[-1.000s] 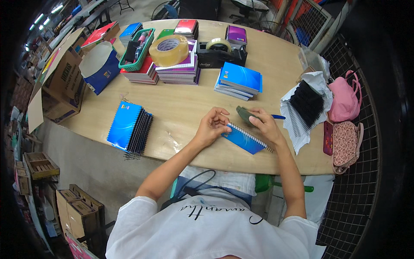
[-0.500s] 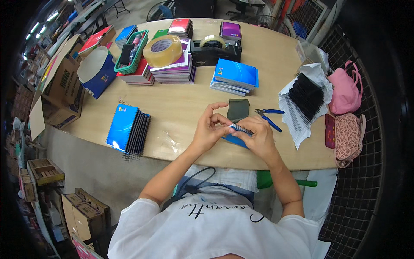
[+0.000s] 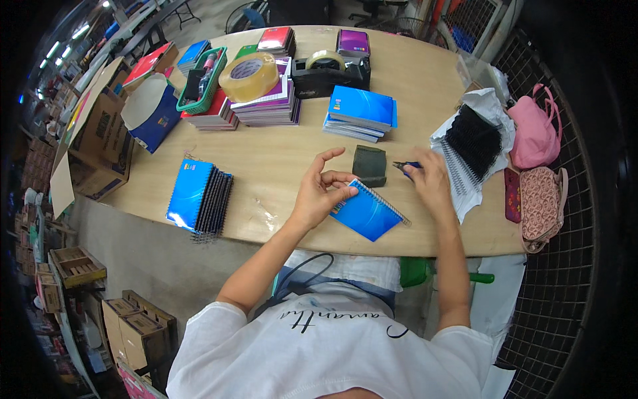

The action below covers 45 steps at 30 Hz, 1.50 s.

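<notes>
My left hand [image 3: 320,193] pinches a small blue notebook [image 3: 370,214] by its upper left corner, between thumb and fingers. A spiral binding coil [image 3: 385,199] runs along the notebook's upper edge, its end sticking out past the right corner. My right hand [image 3: 430,181] is closed around a pair of blue-handled wire cutters [image 3: 407,167], whose jaws point left; the handles are mostly hidden under the fingers. Between the two hands lies a dark green piece of cloth or pad [image 3: 369,166]. Left of my hands stands a stack of coil-bound blue notebooks [image 3: 193,199].
Unbound blue notebooks [image 3: 362,106] are piled behind my hands. Black binding coils [image 3: 473,143] lie on white paper at right, beside a pink bag [image 3: 531,136] and a patterned pouch [image 3: 539,203]. Farther back are a tape dispenser [image 3: 329,78], a tape roll [image 3: 249,76] and a green basket [image 3: 203,86].
My right hand has left the notebook's coil and moved right onto the wire cutters, which have turned slightly. The notebook, still in my left hand, now shows its cover face up.
</notes>
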Each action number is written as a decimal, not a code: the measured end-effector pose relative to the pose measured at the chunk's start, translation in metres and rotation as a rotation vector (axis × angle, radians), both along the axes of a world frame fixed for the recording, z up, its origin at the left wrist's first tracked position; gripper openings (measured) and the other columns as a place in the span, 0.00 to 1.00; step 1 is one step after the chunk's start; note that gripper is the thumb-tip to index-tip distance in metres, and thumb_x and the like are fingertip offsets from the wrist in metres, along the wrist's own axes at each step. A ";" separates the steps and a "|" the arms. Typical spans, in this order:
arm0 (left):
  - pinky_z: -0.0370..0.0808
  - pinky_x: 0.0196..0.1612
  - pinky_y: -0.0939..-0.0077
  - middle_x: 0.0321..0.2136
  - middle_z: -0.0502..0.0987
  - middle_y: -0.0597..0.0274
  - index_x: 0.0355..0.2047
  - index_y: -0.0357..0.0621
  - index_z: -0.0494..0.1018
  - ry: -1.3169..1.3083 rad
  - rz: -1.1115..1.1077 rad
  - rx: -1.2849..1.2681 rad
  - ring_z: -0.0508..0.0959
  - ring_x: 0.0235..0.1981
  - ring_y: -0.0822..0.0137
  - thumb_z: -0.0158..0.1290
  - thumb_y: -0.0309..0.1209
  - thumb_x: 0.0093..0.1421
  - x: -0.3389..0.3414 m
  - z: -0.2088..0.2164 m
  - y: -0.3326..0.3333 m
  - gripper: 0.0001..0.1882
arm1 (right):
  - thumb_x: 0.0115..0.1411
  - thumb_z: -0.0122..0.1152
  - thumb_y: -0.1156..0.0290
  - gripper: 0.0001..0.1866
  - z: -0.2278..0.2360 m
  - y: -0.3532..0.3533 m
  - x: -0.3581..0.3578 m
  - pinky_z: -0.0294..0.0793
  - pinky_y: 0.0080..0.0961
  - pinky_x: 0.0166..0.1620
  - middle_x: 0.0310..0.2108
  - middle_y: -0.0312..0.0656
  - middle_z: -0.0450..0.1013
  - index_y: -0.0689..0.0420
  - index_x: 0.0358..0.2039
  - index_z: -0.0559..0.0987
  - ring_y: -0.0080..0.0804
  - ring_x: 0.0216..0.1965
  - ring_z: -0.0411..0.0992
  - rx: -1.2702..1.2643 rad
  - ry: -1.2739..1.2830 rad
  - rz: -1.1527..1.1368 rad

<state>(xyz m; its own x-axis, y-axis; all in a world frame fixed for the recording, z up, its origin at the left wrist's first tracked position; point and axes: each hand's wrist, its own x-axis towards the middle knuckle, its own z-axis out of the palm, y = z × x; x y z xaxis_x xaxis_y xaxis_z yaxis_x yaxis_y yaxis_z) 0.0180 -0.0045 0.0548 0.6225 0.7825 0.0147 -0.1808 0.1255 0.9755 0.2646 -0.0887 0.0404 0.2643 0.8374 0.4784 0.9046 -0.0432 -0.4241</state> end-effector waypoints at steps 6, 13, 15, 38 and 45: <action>0.76 0.39 0.79 0.33 0.81 0.54 0.62 0.42 0.56 0.046 0.045 -0.019 0.79 0.36 0.72 0.62 0.17 0.51 -0.011 0.005 0.006 0.40 | 0.57 0.61 0.63 0.21 -0.033 -0.004 0.039 0.61 0.49 0.56 0.41 0.45 0.72 0.57 0.50 0.73 0.46 0.48 0.70 -0.013 -0.336 -0.039; 0.76 0.36 0.81 0.32 0.81 0.55 0.63 0.41 0.56 0.081 -0.033 -0.012 0.79 0.34 0.73 0.63 0.18 0.51 -0.015 0.012 0.004 0.41 | 0.51 0.65 0.64 0.16 0.075 -0.008 -0.042 0.64 0.48 0.53 0.35 0.37 0.73 0.55 0.40 0.79 0.33 0.38 0.72 0.152 -0.428 0.407; 0.75 0.33 0.83 0.33 0.81 0.55 0.63 0.41 0.56 0.062 -0.025 0.006 0.78 0.31 0.75 0.63 0.19 0.51 -0.015 0.012 0.005 0.41 | 0.49 0.65 0.64 0.16 0.092 -0.003 -0.053 0.64 0.47 0.54 0.35 0.34 0.73 0.54 0.39 0.80 0.30 0.38 0.72 0.195 -0.623 0.488; 0.79 0.28 0.81 0.36 0.77 0.61 0.52 0.43 0.73 0.233 0.587 0.352 0.77 0.26 0.74 0.55 0.23 0.59 -0.105 0.050 -0.015 0.19 | 0.49 0.68 0.68 0.16 0.049 -0.036 -0.015 0.73 0.32 0.39 0.31 0.50 0.76 0.64 0.37 0.81 0.44 0.34 0.76 -0.170 0.197 0.108; 0.73 0.30 0.85 0.37 0.78 0.59 0.45 0.38 0.77 0.198 1.256 0.430 0.74 0.29 0.77 0.55 0.22 0.59 -0.256 0.039 0.019 0.12 | 0.50 0.67 0.71 0.17 -0.025 -0.061 0.026 0.68 0.38 0.47 0.35 0.51 0.74 0.64 0.39 0.79 0.48 0.41 0.70 -0.206 0.016 -0.128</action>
